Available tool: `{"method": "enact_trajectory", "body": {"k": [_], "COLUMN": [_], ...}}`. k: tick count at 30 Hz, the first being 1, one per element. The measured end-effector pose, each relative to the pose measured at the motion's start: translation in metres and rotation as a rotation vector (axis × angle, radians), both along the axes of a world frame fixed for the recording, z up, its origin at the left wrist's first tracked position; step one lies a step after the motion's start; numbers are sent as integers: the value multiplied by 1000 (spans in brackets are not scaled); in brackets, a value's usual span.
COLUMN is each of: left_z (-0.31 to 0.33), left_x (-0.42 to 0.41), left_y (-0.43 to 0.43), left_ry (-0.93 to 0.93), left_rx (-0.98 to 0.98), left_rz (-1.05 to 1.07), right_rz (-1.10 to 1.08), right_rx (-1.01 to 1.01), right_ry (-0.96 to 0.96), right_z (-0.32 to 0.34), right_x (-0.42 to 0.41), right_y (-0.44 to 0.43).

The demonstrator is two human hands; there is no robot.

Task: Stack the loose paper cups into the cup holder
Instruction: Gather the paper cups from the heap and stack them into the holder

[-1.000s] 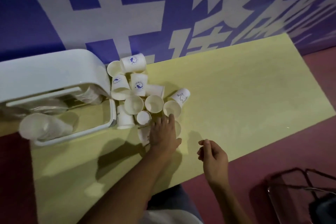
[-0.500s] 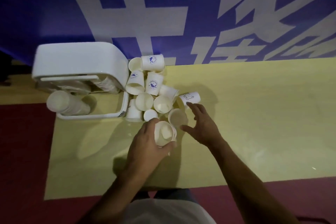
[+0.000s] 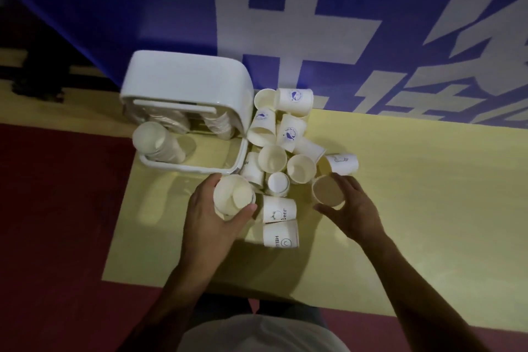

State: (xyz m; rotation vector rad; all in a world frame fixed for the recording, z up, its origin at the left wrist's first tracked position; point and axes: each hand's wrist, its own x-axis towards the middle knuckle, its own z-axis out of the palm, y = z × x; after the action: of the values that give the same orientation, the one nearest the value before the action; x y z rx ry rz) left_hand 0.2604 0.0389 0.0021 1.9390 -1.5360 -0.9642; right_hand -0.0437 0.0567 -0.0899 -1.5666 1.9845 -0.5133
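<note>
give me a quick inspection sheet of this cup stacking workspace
surface: pale yellow tabletop, cups gathered near its left end.
job's things: white plastic cup holder at the table's left end, with a stack of nested cups inside; loose white paper cups heaped beside it, some upright, some tipped over.
clutter: nothing seen.
grippers: left hand holds a cream-lined paper cup, mouth up; right hand grips a brown-lined paper cup at the heap's edge.
cables: nothing seen.
surroundings: blue banner with white characters behind the table; dark red floor.
</note>
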Motion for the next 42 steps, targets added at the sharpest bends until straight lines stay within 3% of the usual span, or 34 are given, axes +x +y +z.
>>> {"method": "enact_trajectory", "body": {"k": [7,11,18,27,31,37,42], "left_z": [-18,-42,-83,-97,-89,-85,-88], "left_x": [35,47,61,73,89,97,97], "left_y": [-86,-121,-149,-159,-158,-153,-156], "left_ry": [92,28,-100,-92,29,386,162], "left_rx": [-68,-24,118,195,277,351,288], "left_rz": [26,-72,-223,-347,-306,-39,-203], "right_rz": [-355,-403,-404,-307,-214,-80,-15], "right_rx": [-179,-217,-217,-197,-213,-159,-8], "right_ry": [-187,-333,-405,-332,-322,-177,-63], "right_z": [61,79,77,63,57,28,3], "right_x": [40,91,166,219,238,253,255], "right_y": [-9,-24,-55,-93,-106,-122,-131]}}
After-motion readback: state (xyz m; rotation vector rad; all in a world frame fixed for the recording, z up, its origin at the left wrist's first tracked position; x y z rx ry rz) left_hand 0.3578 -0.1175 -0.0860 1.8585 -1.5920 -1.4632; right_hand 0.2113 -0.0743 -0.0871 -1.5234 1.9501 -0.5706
